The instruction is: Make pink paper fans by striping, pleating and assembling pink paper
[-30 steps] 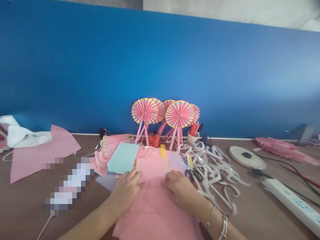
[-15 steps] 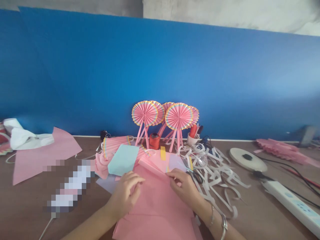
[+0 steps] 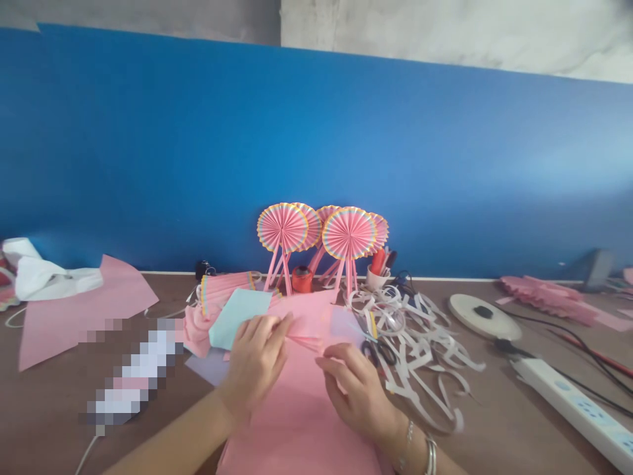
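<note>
Left hand (image 3: 257, 359), center frame, has fingers bent nearly closed on the folded pink paper (image 3: 309, 320), which sits mid-frame above the pink sheets (image 3: 301, 402); exact pinch can't be told. Right hand (image 3: 359, 389), right of center, has fingers curled, part open, near the lower fold, contact unclear. Risk: one-sided grip could let the paper twist and crease crooked, or loose sheets underneath could slide if dragged along.
</note>
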The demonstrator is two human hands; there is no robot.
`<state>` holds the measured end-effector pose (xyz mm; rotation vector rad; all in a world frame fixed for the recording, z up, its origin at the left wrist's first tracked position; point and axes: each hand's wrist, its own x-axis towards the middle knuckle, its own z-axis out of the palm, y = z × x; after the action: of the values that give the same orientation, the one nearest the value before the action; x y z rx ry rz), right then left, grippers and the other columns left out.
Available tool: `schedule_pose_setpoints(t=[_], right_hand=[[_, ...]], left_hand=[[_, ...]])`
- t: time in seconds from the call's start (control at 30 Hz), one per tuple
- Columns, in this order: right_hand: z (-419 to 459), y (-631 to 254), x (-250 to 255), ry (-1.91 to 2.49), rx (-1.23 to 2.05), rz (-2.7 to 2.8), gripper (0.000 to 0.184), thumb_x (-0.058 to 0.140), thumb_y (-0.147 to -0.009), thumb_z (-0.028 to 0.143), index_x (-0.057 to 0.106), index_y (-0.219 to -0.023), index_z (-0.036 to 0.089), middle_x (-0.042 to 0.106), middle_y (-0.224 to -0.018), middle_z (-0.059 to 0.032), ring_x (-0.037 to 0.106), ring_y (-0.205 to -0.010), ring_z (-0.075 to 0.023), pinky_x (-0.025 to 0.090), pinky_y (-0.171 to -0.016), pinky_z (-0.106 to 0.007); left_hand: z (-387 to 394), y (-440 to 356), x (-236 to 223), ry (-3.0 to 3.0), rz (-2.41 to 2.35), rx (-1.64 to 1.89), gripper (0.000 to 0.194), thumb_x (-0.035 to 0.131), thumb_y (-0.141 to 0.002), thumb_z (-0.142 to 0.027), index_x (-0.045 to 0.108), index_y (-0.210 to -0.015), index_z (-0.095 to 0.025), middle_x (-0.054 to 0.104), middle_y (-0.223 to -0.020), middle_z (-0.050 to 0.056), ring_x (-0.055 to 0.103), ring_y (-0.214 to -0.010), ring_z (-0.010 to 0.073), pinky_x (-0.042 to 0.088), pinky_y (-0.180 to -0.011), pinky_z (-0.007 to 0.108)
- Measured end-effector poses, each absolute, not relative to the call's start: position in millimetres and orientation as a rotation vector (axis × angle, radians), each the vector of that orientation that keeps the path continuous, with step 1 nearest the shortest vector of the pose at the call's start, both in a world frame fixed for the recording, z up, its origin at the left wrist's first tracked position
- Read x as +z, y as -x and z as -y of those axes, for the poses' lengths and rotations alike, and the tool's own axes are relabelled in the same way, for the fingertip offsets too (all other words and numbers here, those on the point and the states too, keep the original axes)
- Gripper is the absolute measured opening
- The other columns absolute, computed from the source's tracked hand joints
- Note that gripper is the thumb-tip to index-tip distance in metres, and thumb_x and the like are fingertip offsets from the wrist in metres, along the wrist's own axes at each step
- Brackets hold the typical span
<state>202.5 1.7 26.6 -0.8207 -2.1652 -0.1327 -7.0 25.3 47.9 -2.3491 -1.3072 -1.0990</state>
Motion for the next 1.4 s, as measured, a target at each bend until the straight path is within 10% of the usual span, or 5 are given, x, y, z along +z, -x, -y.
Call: schedule_pose_setpoints(t=[0.2,0.53,1.4], right_hand=[[-2,-197,30,1.074,-0.251,2.257,0.029,0.051,-0.083,0.017,0.052,-0.112,0.021,0.054,-0.118,-0.0124,0.046,-0.112,-0.0273,0.036,-0.091,-0.044],[-14,-202,18,1.262,0.176,2.592,0.016,0.048,-0.082,0.008,0.062,-0.081,0.016,0.058,-0.082,-0.0055,0.051,-0.079,-0.0182,0.037,-0.069,-0.029],[-28,-211,13,1.426,0.595,2.161,0.016,0.046,-0.076,0.009,0.052,-0.064,0.018,0.054,-0.068,-0.0003,0.05,-0.066,-0.0146,0.037,-0.061,-0.025]], left_hand=[[-19,-6,26,2.383,1.195,-0.537,0.035,0.035,-0.087,-0.004,0.055,-0.116,-0.013,0.057,-0.08,0.006,0.052,-0.074,0.0211,0.037,-0.066,0.035],[-6,11,12,2.712,1.305,-0.142,0.019,0.047,-0.084,-0.003,0.062,-0.081,-0.015,0.059,-0.08,0.007,0.054,-0.074,0.0221,0.041,-0.064,0.033],[-21,38,5,2.863,1.91,-0.959,0.022,0.043,-0.087,-0.02,0.063,-0.082,-0.02,0.063,-0.086,0.005,0.06,-0.087,0.021,0.045,-0.078,0.034]])
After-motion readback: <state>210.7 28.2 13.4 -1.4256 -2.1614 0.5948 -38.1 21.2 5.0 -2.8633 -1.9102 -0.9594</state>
